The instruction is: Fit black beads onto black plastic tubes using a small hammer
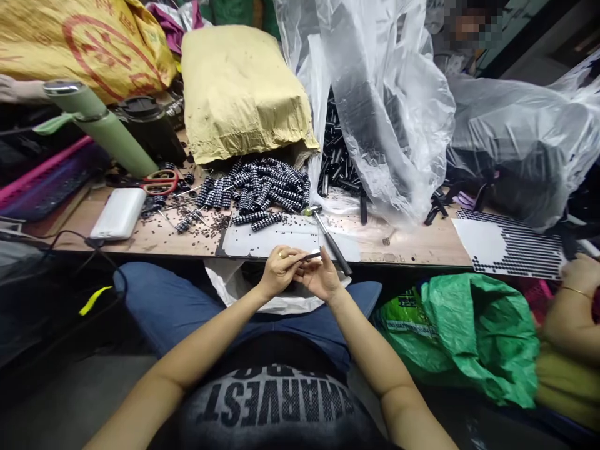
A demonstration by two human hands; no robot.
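Note:
Just in front of the table edge, my left hand [282, 267] pinches a small dark stick-like piece [311, 255]. The piece's other end reaches my right hand [322, 278], whose fingers are curled around it, with something small and white at the tip. A hammer [334, 244] with a dark handle lies beside my right hand, its head on a white sheet [295, 234]. Behind the sheet is a heap of black pieces with pale dots [269, 187]. Small dark bits [210, 228] are scattered to the left.
A yellow sack [244, 87], scissors [160, 182], a white box [119, 214] and a green bottle [110, 134] stand or lie behind and left. Clear plastic bags [384, 106] hold black parts. At right are a dotted sheet [510, 247], a green bag [482, 337] and another person's arm [574, 306].

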